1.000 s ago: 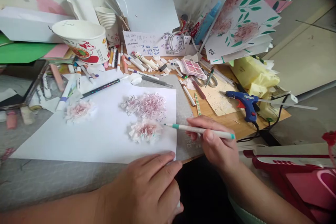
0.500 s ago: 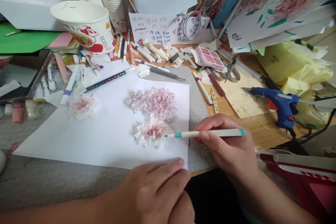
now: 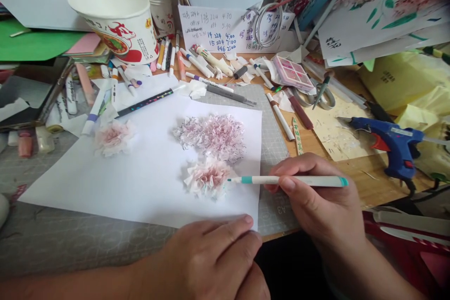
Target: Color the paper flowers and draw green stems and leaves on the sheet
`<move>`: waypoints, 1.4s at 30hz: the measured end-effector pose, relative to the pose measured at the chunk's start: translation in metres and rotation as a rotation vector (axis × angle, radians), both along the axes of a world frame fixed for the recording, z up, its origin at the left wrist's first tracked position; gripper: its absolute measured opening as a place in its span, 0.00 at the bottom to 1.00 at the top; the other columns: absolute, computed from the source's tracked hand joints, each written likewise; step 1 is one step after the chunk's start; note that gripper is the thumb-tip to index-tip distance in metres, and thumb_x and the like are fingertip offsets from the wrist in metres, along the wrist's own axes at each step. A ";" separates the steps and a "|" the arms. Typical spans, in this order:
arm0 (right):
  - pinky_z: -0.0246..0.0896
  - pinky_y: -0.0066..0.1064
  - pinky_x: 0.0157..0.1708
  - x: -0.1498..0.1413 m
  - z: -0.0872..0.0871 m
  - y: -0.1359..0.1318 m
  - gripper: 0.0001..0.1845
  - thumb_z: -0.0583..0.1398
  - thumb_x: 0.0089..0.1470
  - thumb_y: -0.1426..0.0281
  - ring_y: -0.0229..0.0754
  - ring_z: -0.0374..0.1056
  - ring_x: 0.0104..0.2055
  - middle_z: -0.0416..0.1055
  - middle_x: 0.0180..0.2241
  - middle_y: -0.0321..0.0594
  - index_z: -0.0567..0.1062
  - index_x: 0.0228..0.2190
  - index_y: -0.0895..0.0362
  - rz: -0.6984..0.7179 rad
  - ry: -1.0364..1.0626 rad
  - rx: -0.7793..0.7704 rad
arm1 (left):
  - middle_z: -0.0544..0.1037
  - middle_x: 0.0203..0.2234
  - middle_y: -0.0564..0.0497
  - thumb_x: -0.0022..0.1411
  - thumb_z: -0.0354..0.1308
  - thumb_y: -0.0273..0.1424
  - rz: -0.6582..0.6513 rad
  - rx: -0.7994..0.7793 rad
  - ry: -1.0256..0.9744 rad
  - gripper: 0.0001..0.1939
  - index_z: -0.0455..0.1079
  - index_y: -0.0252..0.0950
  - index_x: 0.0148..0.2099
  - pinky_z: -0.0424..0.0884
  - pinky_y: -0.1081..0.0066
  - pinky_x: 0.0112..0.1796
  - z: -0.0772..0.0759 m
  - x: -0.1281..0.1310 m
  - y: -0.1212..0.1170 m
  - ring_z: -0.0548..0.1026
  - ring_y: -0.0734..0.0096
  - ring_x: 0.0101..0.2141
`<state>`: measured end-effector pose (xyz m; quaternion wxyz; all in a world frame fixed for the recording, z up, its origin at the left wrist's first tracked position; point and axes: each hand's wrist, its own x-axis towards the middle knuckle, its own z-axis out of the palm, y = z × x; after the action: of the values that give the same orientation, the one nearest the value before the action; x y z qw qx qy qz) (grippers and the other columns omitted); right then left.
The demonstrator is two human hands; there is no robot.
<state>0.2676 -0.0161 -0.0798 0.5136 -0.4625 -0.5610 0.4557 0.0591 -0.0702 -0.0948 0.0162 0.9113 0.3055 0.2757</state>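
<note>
A teal felt-tip marker (image 3: 305,181) is pinched in my right hand (image 3: 321,204), lying nearly level with its tip pointing left. That tip is at the right edge of a pale pink crumpled-paper flower (image 3: 207,176), which carries small teal marks; whether they touch I cannot tell. My left hand (image 3: 214,255) lies over the lower right edge of the white paper sheet (image 3: 151,173), index finger stretched out and the others partly bent. Two ruffled pink paper flowers with dark-tipped edges, the larger one (image 3: 225,136) and a smaller one (image 3: 190,132), adjoin above. Another pale flower (image 3: 115,137) sits at the left.
Behind the sheet lie a dotted black pencil (image 3: 147,102), a grey pen (image 3: 230,94), several markers and a pink palette (image 3: 293,72). A paper bowl (image 3: 114,28) stands back left. To the right are scissors (image 3: 326,96) and a blue glue gun (image 3: 390,138). A grey cutting mat (image 3: 105,239) is underneath.
The marker tip has drawn back slightly to the right from the pale flower. My view has shifted a little; my left hand still rests on the paper's edge.
</note>
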 end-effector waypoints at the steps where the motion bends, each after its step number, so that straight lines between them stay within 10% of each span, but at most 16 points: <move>1: 0.64 0.32 0.29 -0.001 0.000 0.000 0.02 0.66 0.55 0.69 0.40 0.69 0.29 0.75 0.27 0.37 0.79 0.31 0.53 -0.003 0.009 -0.001 | 0.81 0.37 0.49 0.68 0.51 0.42 -0.003 0.004 0.006 0.16 0.70 0.38 0.33 0.78 0.68 0.49 -0.001 -0.002 0.001 0.80 0.67 0.44; 19: 0.61 0.31 0.26 -0.002 0.001 0.001 0.03 0.67 0.55 0.68 0.39 0.69 0.26 0.76 0.26 0.36 0.79 0.30 0.53 -0.081 0.028 0.021 | 0.79 0.29 0.52 0.67 0.44 0.27 -0.135 0.183 -0.122 0.16 0.67 0.38 0.29 0.77 0.72 0.31 -0.001 0.002 0.022 0.79 0.66 0.36; 42: 0.61 0.32 0.25 -0.003 0.001 0.001 0.02 0.66 0.54 0.69 0.40 0.69 0.27 0.75 0.25 0.37 0.79 0.29 0.53 -0.101 0.017 0.039 | 0.80 0.35 0.48 0.68 0.51 0.44 -0.089 0.065 0.061 0.18 0.69 0.37 0.32 0.78 0.69 0.47 0.013 -0.003 0.007 0.79 0.67 0.43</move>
<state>0.2642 -0.0148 -0.0791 0.5497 -0.4762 -0.5413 0.4220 0.0562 -0.0634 -0.0820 -0.0105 0.9319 0.2559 0.2567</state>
